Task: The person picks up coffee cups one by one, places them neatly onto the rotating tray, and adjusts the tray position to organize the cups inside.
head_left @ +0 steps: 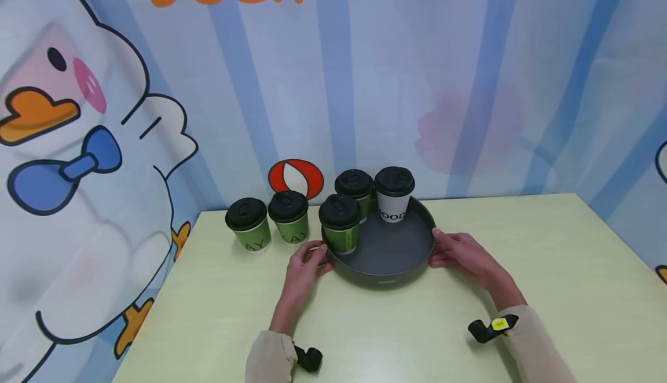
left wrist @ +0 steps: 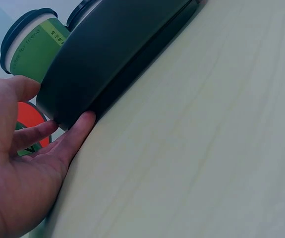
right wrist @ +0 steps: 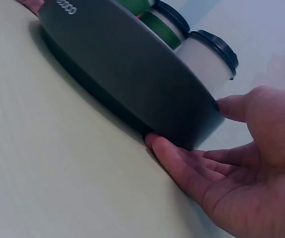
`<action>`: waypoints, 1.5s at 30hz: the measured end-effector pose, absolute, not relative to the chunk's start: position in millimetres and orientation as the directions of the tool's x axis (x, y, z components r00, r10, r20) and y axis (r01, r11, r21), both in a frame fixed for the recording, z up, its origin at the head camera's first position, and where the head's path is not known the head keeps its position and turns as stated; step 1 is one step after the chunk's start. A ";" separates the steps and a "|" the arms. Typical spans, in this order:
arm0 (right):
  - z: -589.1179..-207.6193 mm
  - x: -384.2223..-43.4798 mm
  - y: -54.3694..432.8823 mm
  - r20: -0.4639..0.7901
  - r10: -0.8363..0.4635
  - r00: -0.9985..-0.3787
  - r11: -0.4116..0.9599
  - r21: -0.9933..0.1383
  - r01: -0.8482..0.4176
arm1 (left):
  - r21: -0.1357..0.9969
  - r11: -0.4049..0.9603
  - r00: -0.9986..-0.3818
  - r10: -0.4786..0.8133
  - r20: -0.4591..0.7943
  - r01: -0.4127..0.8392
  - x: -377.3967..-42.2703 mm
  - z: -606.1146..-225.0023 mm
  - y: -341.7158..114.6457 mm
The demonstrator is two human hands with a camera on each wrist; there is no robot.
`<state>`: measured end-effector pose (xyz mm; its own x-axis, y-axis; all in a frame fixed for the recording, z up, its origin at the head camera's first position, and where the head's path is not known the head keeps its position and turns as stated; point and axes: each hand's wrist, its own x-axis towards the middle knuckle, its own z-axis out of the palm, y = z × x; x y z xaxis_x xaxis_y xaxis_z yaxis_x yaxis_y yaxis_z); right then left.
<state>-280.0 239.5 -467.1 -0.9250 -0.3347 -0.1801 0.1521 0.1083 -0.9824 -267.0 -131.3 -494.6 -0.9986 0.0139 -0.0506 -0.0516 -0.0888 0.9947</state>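
Note:
A round dark grey pan (head_left: 393, 248) holds three lidded paper coffee cups. Inside it are a green cup (head_left: 342, 239) at the left, another green cup (head_left: 363, 206) behind, and a white cup (head_left: 393, 206) at the back right. My left hand (head_left: 304, 267) grips the pan's left side, thumb at the wall and fingertips under the lower edge. On the opposite side my right hand (head_left: 465, 257) grips it likewise, with fingers (right wrist: 169, 156) at its underside. Whether the pan touches the table I cannot tell.
Two more green lidded cups, one farther left (head_left: 253, 237) and one nearer the pan (head_left: 293, 229), stand upright on the pale table (head_left: 385, 336). A printed backdrop (head_left: 385, 81) with a cartoon duck rises behind the table's back edge.

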 end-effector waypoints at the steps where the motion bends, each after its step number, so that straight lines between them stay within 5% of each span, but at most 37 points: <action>1: -467.0 -279.6 239.1 -0.181 -0.338 -0.923 0.112 -0.982 0.151 | 0.995 -0.088 -0.999 0.013 -0.051 -0.052 -267.0 -494.8 -131.2; 7: -467.0 -275.0 244.2 -0.203 -0.439 -0.875 0.130 -0.978 0.162 | 0.994 -0.092 -0.998 0.016 -0.061 -0.062 -266.3 -496.7 -130.5; 13: -468.8 -278.5 237.8 -0.180 -0.376 -0.909 0.105 -0.983 0.151 | 0.995 -0.089 -0.999 -0.001 -0.051 -0.051 -264.3 -495.4 -130.8; 19: -469.7 -277.7 243.2 -0.205 -0.448 -0.870 0.111 -0.979 0.173 | 0.995 -0.092 -0.999 0.002 -0.047 -0.047 -262.5 -493.8 -131.0; 25: -468.5 -276.9 242.0 -0.184 -0.373 -0.909 0.096 -0.982 0.160 | 0.995 -0.097 -0.999 0.002 -0.034 -0.034 -263.0 -493.0 -128.9; 33: -469.4 -275.1 245.0 -0.201 -0.450 -0.870 0.103 -0.980 0.173 | 0.995 -0.083 -0.999 0.000 -0.048 -0.048 -264.4 -492.9 -129.5; 45: -468.5 -277.3 241.8 -0.215 -0.393 -0.894 0.088 -0.977 0.196 | 0.998 -0.058 -0.999 -0.008 -0.035 -0.035 -263.2 -488.5 -128.3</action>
<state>-277.3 241.8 -468.5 -0.8939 -0.3933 -0.2151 0.1964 0.0876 -0.9766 -263.2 -128.3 -488.5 -0.9993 -0.0084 -0.0355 -0.0349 -0.0582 0.9977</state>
